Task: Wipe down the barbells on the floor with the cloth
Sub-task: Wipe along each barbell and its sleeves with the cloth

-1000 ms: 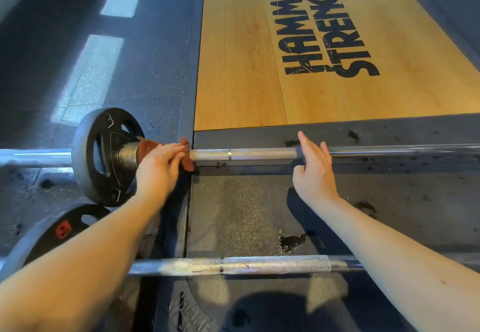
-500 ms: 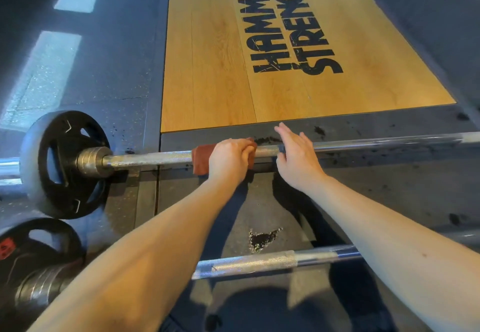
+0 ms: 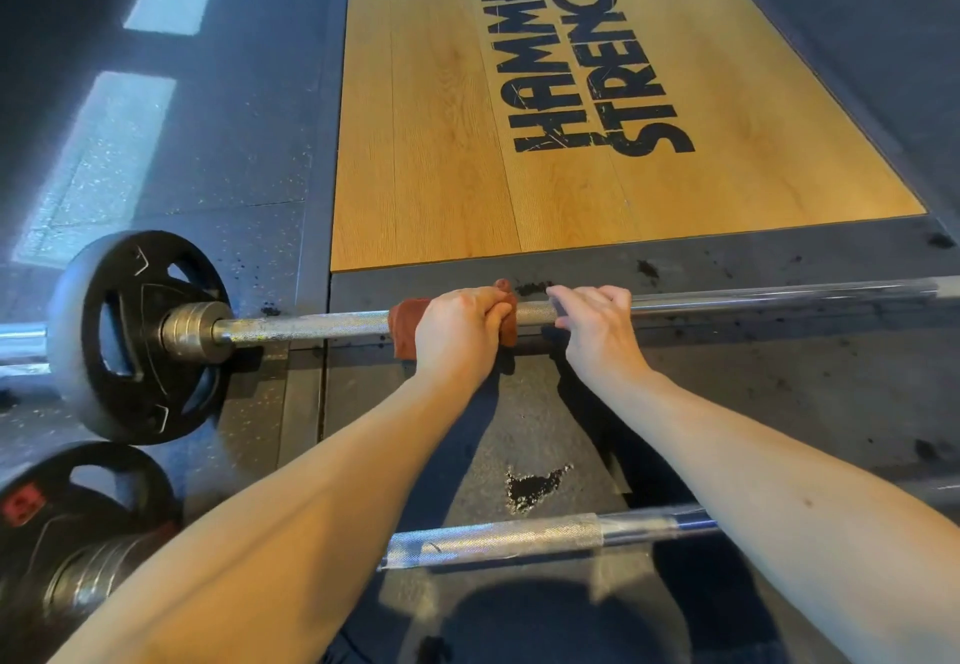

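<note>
A steel barbell (image 3: 311, 325) lies across the dark rubber floor, with a black weight plate (image 3: 130, 336) on its left end. My left hand (image 3: 460, 328) grips a rust-brown cloth (image 3: 405, 325) wrapped round the bar's knurled part. Just to its right, my right hand (image 3: 597, 325) curls its fingers over the same bar. A second barbell (image 3: 519, 541) lies nearer to me, partly hidden by both forearms, with its own black plate (image 3: 67, 513) at the lower left.
A wooden lifting platform (image 3: 441, 144) printed HAMMER STRENGTH stretches beyond the far bar. Speckled rubber flooring (image 3: 234, 144) lies to the left. A chipped patch (image 3: 535, 487) marks the mat between the two bars.
My left hand slid the cloth rightward along the bar, away from the plate and up against my right hand. My right hand's fingers have curled over the bar.
</note>
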Action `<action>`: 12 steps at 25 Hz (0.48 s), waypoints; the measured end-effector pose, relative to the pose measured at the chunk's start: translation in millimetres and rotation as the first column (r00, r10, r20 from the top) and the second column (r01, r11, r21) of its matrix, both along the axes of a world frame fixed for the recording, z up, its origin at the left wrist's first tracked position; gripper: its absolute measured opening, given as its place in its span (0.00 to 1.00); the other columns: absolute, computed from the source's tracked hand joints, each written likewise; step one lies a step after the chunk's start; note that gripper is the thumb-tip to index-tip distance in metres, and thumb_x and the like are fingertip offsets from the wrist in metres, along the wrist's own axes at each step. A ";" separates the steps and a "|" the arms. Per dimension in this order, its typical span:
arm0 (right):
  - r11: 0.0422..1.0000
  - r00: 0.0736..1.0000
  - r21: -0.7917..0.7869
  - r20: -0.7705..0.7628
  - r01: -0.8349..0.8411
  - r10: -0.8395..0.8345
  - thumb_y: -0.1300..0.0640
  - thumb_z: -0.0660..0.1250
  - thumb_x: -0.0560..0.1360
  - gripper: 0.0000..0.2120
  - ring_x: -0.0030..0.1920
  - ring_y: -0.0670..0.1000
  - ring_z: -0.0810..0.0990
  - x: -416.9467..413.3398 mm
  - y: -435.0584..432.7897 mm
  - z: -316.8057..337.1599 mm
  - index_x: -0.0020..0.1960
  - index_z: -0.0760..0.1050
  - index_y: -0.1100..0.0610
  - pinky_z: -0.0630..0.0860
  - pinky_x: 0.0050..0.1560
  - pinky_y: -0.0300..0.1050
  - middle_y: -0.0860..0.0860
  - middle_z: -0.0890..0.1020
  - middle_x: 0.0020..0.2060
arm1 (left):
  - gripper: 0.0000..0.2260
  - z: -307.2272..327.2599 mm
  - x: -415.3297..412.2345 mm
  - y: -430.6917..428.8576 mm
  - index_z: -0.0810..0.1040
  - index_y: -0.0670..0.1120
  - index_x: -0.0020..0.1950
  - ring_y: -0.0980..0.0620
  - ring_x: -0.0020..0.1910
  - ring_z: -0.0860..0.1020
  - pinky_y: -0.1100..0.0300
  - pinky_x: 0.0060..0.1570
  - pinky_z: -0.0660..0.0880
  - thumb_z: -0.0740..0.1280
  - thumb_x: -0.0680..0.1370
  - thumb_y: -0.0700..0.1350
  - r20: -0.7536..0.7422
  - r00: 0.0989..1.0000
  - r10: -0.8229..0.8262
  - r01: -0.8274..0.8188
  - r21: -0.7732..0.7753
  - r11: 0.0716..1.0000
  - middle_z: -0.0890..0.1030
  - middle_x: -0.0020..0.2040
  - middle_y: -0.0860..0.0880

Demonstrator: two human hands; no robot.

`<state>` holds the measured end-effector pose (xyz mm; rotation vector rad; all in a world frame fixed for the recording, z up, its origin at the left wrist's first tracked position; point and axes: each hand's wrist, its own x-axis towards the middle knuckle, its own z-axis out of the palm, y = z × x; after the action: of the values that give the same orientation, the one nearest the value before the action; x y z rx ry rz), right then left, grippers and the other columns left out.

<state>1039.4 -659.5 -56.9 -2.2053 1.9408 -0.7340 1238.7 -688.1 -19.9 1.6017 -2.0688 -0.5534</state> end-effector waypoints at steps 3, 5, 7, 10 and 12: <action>0.965 0.996 0.253 0.076 -0.071 0.054 0.68 0.68 0.79 0.27 0.60 0.59 0.74 -3.5 -8.6 37.4 0.75 0.69 0.55 0.65 0.61 0.53 0.52 0.81 0.59 | 0.11 -0.6 -0.8 -3.1 0.85 0.54 0.58 0.52 0.51 0.81 0.56 0.49 0.76 0.64 0.83 0.52 0.005 1.000 0.027 -0.028 0.038 0.999 0.85 0.52 0.53; 0.805 0.995 0.586 0.083 -0.093 0.055 0.62 0.62 0.83 0.38 0.70 0.58 0.68 -7.1 -25.1 56.6 0.83 0.45 0.43 0.63 0.70 0.57 0.47 0.74 0.71 | 0.11 -0.6 -1.2 -6.4 0.85 0.53 0.56 0.51 0.50 0.81 0.56 0.46 0.75 0.64 0.83 0.52 0.025 1.000 0.017 -0.018 0.042 0.999 0.85 0.51 0.52; 0.709 0.995 0.698 0.096 -0.097 0.041 0.59 0.61 0.84 0.42 0.74 0.60 0.65 -4.8 -38.1 62.4 0.80 0.34 0.35 0.64 0.74 0.61 0.43 0.71 0.74 | 0.10 2.4 -0.3 -6.8 0.85 0.52 0.55 0.50 0.47 0.81 0.56 0.45 0.75 0.64 0.83 0.51 0.035 0.999 -0.001 0.000 0.043 0.999 0.85 0.48 0.52; 0.737 0.989 0.670 0.150 -0.092 -0.013 0.61 0.63 0.83 0.43 0.70 0.57 0.70 -5.0 -40.5 50.5 0.80 0.37 0.35 0.70 0.69 0.59 0.45 0.77 0.68 | 0.10 7.6 1.6 -5.7 0.85 0.52 0.57 0.50 0.47 0.81 0.53 0.47 0.77 0.64 0.83 0.51 0.030 0.999 -0.011 0.009 0.058 0.998 0.85 0.48 0.51; 0.818 0.993 0.573 0.117 -0.060 -0.009 0.66 0.64 0.81 0.42 0.66 0.57 0.70 -3.2 -29.6 43.4 0.83 0.45 0.42 0.70 0.66 0.56 0.48 0.79 0.64 | 0.11 9.3 0.7 -4.5 0.85 0.53 0.58 0.50 0.47 0.81 0.53 0.47 0.77 0.63 0.84 0.52 0.043 0.999 -0.012 0.009 0.059 0.998 0.85 0.48 0.52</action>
<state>1036.3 -689.1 -13.5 -1.7655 1.7638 -0.2064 1239.3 -692.7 -10.6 1.6504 -2.1118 -0.5927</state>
